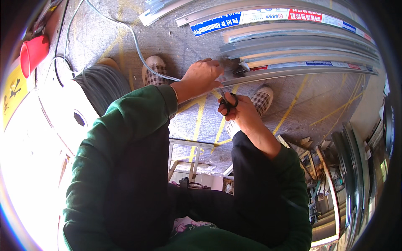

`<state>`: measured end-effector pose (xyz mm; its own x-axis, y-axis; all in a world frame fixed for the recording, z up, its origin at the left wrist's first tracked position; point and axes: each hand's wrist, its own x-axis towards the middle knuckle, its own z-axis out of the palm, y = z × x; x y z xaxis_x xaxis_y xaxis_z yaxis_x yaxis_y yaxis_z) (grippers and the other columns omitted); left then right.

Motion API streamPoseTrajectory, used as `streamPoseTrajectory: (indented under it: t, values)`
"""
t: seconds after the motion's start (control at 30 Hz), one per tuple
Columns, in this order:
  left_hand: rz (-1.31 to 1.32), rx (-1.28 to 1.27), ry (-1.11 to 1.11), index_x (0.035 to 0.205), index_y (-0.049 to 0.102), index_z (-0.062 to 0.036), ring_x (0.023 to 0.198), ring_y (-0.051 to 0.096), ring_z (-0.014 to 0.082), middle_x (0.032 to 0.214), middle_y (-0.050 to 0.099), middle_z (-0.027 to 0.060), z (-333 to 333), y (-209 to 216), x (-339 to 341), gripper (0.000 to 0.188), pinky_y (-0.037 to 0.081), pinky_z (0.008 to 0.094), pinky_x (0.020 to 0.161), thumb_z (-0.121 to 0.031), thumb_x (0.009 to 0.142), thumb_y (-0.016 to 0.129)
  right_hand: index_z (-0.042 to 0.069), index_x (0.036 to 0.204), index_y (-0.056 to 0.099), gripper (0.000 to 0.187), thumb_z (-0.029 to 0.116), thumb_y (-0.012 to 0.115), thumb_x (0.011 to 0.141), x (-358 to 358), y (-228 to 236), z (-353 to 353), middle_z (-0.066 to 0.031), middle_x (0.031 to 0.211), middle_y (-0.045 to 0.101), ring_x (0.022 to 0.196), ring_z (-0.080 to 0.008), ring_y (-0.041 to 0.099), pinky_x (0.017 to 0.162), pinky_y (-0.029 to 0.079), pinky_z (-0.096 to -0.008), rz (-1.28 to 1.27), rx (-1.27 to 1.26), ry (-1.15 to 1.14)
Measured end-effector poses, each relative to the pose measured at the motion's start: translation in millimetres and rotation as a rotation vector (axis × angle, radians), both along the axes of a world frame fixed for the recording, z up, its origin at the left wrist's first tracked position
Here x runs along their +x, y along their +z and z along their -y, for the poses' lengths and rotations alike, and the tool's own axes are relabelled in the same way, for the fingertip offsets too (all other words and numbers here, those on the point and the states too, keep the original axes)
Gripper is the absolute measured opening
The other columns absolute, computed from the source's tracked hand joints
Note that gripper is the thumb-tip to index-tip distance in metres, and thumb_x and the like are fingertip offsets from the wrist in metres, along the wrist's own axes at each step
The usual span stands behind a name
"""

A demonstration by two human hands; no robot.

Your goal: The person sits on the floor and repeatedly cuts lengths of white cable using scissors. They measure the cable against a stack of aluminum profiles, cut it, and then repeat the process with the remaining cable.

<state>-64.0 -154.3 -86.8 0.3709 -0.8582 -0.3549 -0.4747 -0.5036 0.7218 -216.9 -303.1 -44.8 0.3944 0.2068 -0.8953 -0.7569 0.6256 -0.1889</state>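
Black scissors [227, 101] sit in the right hand [243, 113], its grip closed about their handles — just off centre towards two o'clock. At twelve, the left hand [200, 76] bends near a metal profile [272, 75]; what it grips, I cannot tell. Grey cord [137, 44] arcs past eleven.

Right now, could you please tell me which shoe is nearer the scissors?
The right shoe, seen beside the scissors in the right hand; the left shoe appears farther off.
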Motion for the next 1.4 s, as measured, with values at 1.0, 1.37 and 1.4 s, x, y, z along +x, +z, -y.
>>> streamPoseTrajectory:
  t: [1.0, 1.37, 1.4]
  values:
    - [0.041, 0.099, -0.115, 0.100, 0.068, -0.0060, 0.105, 0.060, 0.0299, 0.101, 0.065, 0.0089, 11.5, 3.6, -7.5, 0.037, 0.050, 0.0423, 0.090, -0.027, 0.073, 0.082, -0.004, 0.101, 0.064, 0.048, 0.044, 0.060, 0.100, -13.9, 14.7, 14.3, -0.0096, 0.081, 0.070, 0.065, -0.0131, 0.067, 0.055, 0.054, -0.0242, -0.078, -0.020, -0.001]
    - [0.043, 0.086, -0.110, 0.099, 0.067, -0.0059, 0.105, 0.060, 0.0308, 0.099, 0.065, 0.0096, 11.5, 1.9, -9.1, 0.037, 0.050, 0.0437, 0.090, -0.027, 0.073, 0.082, -0.002, 0.098, 0.065, 0.048, 0.046, 0.062, 0.098, -22.4, 3.8, 12.2, -0.0107, 0.079, 0.071, 0.064, -0.0153, 0.069, 0.054, 0.056, -0.0258, 0.015, -0.040, -0.042]
    - [0.043, 0.083, -0.109, 0.098, 0.067, -0.0061, 0.105, 0.060, 0.0308, 0.100, 0.065, 0.0097, 11.5, 0.8, -10.2, 0.037, 0.049, 0.0437, 0.090, -0.027, 0.073, 0.082, -0.002, 0.097, 0.065, 0.047, 0.045, 0.062, 0.098, -23.9, 3.6, 11.8, -0.0100, 0.078, 0.071, 0.063, -0.0145, 0.068, 0.053, 0.055, -0.0256, -0.022, -0.083, -0.027]
